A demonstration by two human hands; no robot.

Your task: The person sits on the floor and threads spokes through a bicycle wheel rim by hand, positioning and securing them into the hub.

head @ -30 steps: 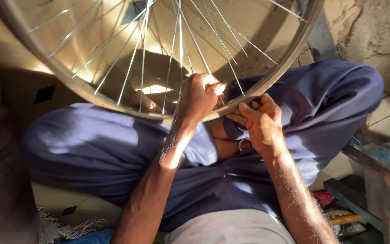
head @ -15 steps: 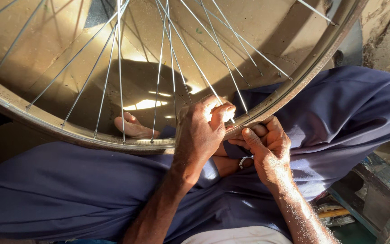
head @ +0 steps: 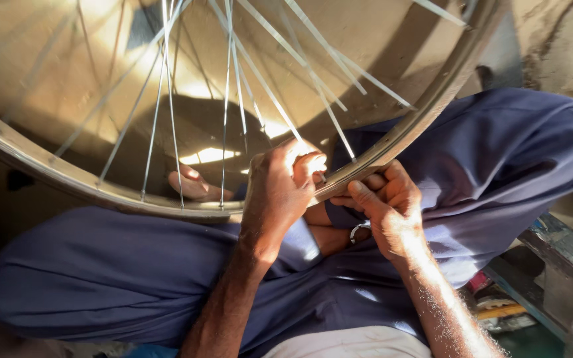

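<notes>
A spoked bicycle wheel rim [head: 426,113] rests across my crossed legs in blue trousers [head: 499,159]. My left hand [head: 280,192] is closed around the near edge of the rim, its fingers pinching at the base of a spoke [head: 329,126]. My right hand [head: 389,209] grips the rim from below just to the right, thumb on the metal. A small metal ring-shaped piece [head: 359,230] shows under the right hand. My bare foot [head: 193,185] is visible through the spokes.
A worn wooden box or bench edge with blue paint [head: 565,258] sits at the right, with small tools and a yellow item [head: 499,311] beside it. A rough plastered wall [head: 558,40] rises at the upper right. Sunlit ground [head: 48,79] lies behind the wheel.
The view has closed in on the wheel and hands. The rim has shifted slightly, and both hands stay clamped at the same spot on it.
</notes>
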